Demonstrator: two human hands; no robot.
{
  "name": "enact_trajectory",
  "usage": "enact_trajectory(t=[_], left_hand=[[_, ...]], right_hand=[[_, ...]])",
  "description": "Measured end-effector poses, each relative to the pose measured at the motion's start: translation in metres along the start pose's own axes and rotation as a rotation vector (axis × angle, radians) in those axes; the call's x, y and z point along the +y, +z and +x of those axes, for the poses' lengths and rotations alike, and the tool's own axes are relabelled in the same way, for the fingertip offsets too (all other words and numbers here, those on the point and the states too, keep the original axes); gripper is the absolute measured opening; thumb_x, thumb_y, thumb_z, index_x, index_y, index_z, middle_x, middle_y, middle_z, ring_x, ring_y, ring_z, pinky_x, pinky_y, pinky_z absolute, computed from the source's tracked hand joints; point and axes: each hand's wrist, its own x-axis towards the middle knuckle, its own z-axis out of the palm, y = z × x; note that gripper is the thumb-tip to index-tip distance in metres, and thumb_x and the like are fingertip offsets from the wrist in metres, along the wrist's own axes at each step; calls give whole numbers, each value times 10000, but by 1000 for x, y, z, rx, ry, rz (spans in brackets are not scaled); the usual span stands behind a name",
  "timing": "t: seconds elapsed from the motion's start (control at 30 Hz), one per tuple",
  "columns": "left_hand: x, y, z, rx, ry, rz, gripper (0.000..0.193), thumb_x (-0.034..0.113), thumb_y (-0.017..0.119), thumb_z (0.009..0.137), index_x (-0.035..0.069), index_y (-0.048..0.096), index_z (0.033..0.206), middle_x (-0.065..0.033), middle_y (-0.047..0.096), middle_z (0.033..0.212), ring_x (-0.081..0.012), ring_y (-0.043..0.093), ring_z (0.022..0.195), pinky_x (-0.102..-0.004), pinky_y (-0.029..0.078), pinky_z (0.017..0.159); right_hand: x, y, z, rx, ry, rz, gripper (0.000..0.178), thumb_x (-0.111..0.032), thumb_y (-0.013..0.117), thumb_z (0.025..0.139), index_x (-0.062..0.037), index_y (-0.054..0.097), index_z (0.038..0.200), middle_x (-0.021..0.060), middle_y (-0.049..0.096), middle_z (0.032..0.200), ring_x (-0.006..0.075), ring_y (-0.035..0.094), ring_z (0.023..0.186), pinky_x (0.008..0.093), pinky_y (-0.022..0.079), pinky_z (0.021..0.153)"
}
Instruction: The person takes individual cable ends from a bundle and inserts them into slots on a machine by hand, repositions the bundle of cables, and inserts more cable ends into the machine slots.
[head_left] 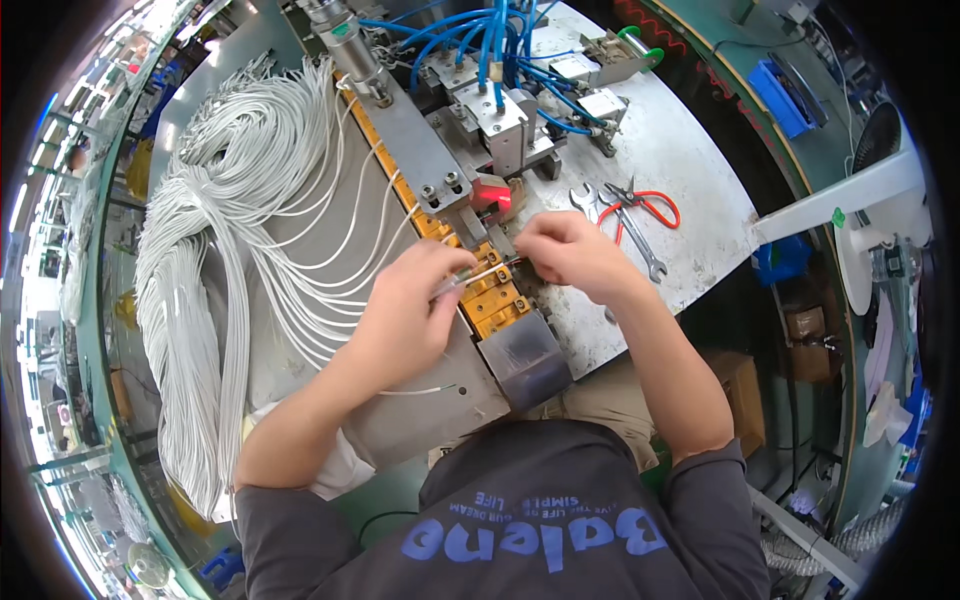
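Observation:
Between the thumb and fingers of my left hand (pixel 405 300) is a white cable (pixel 484 274), stretched over a yellow fixture rail (pixel 493 303). My right hand (pixel 575 258) is closed in a pinch at the cable's far end, just right of the rail. Its fingertips partly cover that end, so the thin wires there are hard to make out. Several other white cables run from a large bundle (pixel 262 140) on the left towards the rail. A grey metal block (pixel 525 360) stands at the rail's near end.
A machine with a cylinder (pixel 350 50) and blue air hoses (pixel 490 40) stands beyond my hands. Red-handled pliers (pixel 640 203) and wrenches (pixel 640 240) lie on the white plate to the right. One loose cable (pixel 420 390) lies near the table's front edge. A fan (pixel 860 250) stands far right.

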Motion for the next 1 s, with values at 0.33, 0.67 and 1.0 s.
enact_trajectory(t=[0.33,0.67,1.0], left_hand=[[-2,-11,4,135,-272,-713,154,11,595,847,-16,619,996,-35,618,734,-76,554,644,-212,409,553],[10,-8,2,21,-88,-365,108,76,603,862,-16,652,889,-45,607,677,-72,459,548,-254,382,493],[9,-5,-2,-135,-270,-456,142,101,617,874,-35,654,866,-19,610,673,-44,455,578,-223,376,518]], right_hand=[[-27,20,-15,-46,-227,-141,115,-81,621,860,28,613,893,-4,585,704,33,514,625,199,411,543],[-41,17,-30,-137,-138,143,95,-73,622,858,22,619,867,-5,596,719,39,537,621,193,424,536],[-30,19,-29,-122,-127,-20,88,-71,600,862,17,600,857,-11,572,687,26,497,606,197,402,531]])
